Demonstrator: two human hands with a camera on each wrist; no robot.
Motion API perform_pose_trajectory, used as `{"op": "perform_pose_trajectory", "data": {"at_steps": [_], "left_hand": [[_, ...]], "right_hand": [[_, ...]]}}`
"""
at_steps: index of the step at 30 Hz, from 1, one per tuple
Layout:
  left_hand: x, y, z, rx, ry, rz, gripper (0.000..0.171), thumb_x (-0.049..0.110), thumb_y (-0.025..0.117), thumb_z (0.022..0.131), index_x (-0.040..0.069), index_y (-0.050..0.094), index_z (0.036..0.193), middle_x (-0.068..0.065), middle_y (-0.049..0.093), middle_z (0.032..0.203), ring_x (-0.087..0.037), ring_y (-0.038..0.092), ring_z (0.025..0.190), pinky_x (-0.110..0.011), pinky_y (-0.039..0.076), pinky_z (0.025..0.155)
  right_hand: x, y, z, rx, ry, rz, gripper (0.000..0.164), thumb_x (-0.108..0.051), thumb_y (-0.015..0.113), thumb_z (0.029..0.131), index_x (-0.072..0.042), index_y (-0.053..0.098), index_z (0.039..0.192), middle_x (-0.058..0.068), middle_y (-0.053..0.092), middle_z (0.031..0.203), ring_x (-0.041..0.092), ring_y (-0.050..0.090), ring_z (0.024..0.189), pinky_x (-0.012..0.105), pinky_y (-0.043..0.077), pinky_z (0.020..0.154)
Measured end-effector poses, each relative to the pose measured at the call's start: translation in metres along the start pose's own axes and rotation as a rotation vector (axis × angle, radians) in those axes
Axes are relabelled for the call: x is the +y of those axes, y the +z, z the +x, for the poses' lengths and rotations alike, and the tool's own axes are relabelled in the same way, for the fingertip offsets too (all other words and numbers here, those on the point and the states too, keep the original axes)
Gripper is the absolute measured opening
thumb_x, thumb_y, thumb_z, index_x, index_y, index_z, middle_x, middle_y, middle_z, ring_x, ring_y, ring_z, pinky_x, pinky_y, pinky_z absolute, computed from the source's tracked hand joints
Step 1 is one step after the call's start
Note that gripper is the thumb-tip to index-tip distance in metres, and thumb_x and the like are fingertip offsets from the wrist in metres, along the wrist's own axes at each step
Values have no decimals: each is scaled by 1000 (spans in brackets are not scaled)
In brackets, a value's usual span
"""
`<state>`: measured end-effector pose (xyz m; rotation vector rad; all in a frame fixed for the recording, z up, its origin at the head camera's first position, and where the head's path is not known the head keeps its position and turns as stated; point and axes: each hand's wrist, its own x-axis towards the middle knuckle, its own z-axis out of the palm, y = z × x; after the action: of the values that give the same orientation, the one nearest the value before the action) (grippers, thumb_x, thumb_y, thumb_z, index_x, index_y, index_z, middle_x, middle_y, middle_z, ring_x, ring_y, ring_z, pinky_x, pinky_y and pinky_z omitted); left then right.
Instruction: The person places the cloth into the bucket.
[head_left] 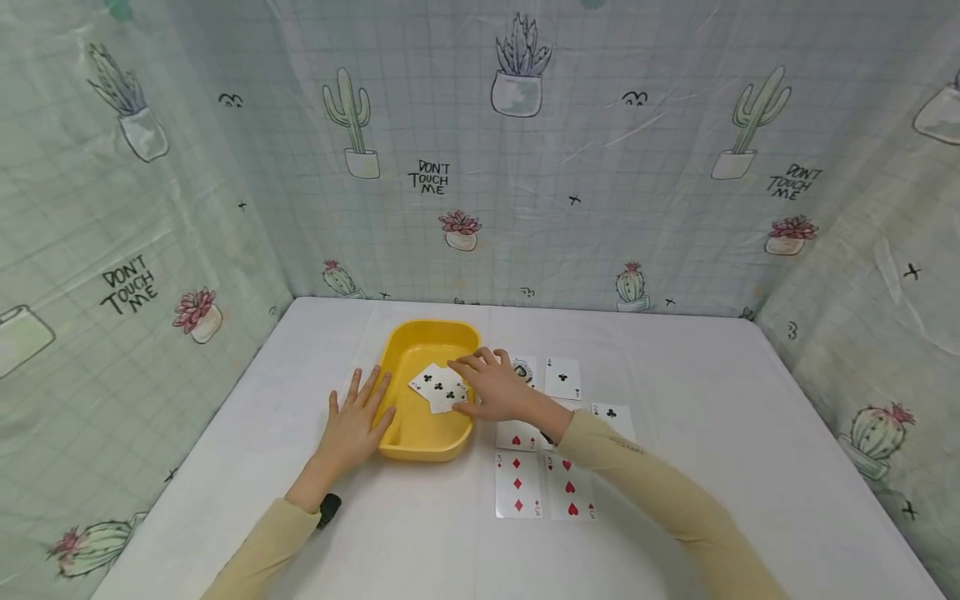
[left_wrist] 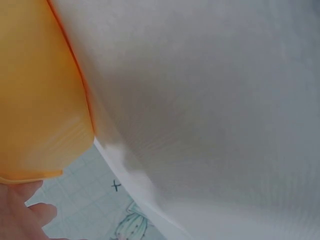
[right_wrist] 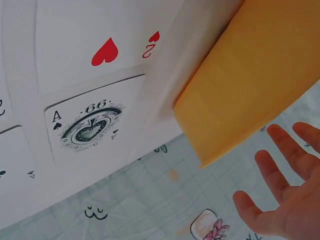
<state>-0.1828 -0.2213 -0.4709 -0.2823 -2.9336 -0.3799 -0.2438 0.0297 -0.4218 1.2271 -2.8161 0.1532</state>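
A yellow plastic tray [head_left: 425, 437] stands left of the middle of the white table. My left hand [head_left: 352, 425] rests along its left rim, fingers straight and spread; in the left wrist view fingertips show at the tray's edge. Inside the tray lie overlapping playing cards [head_left: 442, 387] with club pips, face up. Over the right rim reaches my right hand [head_left: 495, 390], its thumb and fingers spread apart beside those cards. In the right wrist view no card shows between these fingers.
Right of the tray, face-up cards lie in rows: an ace of spades [right_wrist: 90, 125], ace of clubs [head_left: 562, 379], two of clubs [head_left: 611, 417], two of hearts [right_wrist: 105, 52], three of diamonds [head_left: 517, 485] and three of hearts [head_left: 570, 487]. My right forearm crosses above some. A printed curtain [head_left: 480, 167] surrounds the table.
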Motion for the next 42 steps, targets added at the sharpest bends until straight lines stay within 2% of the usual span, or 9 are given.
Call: {"op": "perform_pose_trajectory", "data": {"at_steps": [8,18,31,37,42], "left_hand": [[0,0,1,7,7,6,58,37,41,92,15,23,143,-7,18,150,-37,9,137,-69,12,98],[-1,2,1,15,10,8,58,36,41,92,15,23,143,-8,19,150,-37,9,137,-69,12,98],[-1,1,0,7,5,3,57,37,40,93,15,22,143,-7,17,150,-37,9,137,-69,12,98],[0,0,0,4,5,4,58,37,40,92,15,23,143,-7,17,150,-37,9,137,-69,13,98],[0,-1,0,1,3,3,58,36,41,92,14,23,143,-7,17,150,-37,8,138,-69,13,98]], "right_hand": [[-4,8,26,-93,15,-96,76,-53,59,76,-20,31,139,-1,43,134,21,35,118,55,20,101],[-1,10,56,-247,-51,-154,84,-48,70,69,-27,30,139,-3,34,143,21,30,128,57,15,106],[3,19,75,-371,-4,-169,96,-50,75,62,-31,23,141,-6,28,146,19,27,130,56,12,107],[1,26,83,-443,37,-148,96,-50,74,63,-33,21,141,-8,24,148,19,21,134,55,9,109],[0,27,87,-487,66,-144,94,-53,72,63,-33,23,141,-9,27,146,18,22,134,53,9,110]]}}
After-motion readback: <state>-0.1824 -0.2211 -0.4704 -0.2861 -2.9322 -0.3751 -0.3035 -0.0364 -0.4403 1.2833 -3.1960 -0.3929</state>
